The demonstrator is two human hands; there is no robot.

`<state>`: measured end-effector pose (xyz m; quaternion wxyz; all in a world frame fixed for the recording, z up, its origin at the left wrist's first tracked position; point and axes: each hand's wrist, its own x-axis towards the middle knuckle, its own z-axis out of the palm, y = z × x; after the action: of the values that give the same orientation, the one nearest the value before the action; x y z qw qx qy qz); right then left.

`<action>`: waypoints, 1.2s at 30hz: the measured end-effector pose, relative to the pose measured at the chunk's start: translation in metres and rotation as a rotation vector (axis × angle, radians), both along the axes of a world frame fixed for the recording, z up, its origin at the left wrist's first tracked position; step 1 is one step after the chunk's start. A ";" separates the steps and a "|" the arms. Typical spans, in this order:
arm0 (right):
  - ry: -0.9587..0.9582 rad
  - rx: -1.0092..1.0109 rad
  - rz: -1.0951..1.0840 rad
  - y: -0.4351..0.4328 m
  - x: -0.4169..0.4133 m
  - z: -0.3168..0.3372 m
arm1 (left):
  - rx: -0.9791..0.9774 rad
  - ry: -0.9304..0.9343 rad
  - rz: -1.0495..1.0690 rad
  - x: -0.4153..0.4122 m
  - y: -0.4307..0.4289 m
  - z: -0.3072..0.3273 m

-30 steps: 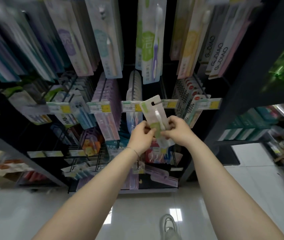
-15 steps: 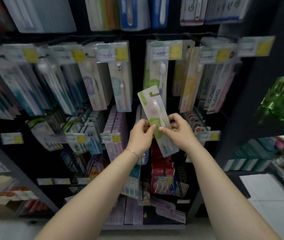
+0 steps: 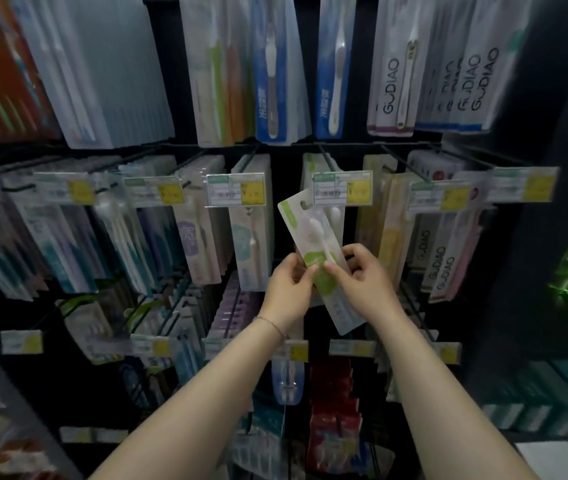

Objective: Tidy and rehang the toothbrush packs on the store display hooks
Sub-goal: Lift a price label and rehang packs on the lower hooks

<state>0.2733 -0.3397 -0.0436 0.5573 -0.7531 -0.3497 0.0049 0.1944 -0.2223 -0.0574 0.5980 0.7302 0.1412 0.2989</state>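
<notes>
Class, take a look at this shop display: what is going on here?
A person stands at a wall of hooks hung with toothbrush packs and holds one pack in both hands. The left hand and right hand pinch its lower half between fingers and thumb. The pack is tilted, with its hang hole at the top, just left of a price tag. It is not yet on a hook.
</notes>
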 end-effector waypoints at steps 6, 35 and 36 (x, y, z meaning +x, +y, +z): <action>-0.024 0.121 -0.027 0.008 0.008 0.011 | 0.038 -0.079 -0.026 0.013 0.005 0.018; -0.170 -0.079 -0.181 -0.004 0.031 0.007 | -0.033 -0.119 -0.115 0.037 -0.009 0.007; -0.187 -0.082 -0.186 -0.005 0.030 0.009 | -0.038 -0.123 -0.118 0.037 -0.009 0.008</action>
<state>0.3036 -0.3443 -0.0348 0.4892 -0.8014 -0.3284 -0.1027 0.2310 -0.2311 -0.0497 0.6358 0.7061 0.0667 0.3046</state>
